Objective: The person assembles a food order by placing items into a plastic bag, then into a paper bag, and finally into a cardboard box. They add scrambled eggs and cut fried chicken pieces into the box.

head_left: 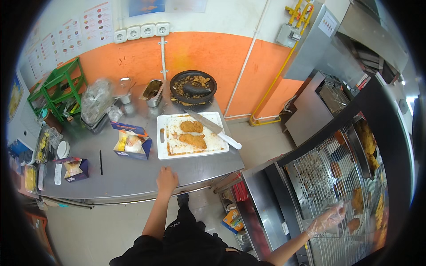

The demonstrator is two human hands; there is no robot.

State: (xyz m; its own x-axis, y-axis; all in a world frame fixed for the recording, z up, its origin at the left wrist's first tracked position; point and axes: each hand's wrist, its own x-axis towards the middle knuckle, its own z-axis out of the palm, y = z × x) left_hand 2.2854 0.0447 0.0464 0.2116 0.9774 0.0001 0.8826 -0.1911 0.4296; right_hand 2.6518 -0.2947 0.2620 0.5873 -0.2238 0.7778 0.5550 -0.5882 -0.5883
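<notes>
My left hand [167, 179] is bare and rests on the front edge of the steel table, fingers lying on the top, holding nothing. To the right, my right hand [330, 217] wears a clear plastic glove and reaches over the wire rack [317, 177] of a warming cabinet. Its fingers look apart, beside a piece of fried chicken [357, 201], with nothing visible in them. On the table, a white cutting board [213, 148] carries two breaded chicken pieces [192, 141] among crumbs. A large knife [213, 127] lies across its right side, white handle past the edge.
A black stone mortar [177, 76] with a pestle and crumbs stands behind the board. Left of the board are an open food box [137, 148], a smaller box [76, 172] and a black pen [101, 162]. A green rack [64, 84] stands far left. The cabinet also holds a dark tray [361, 150].
</notes>
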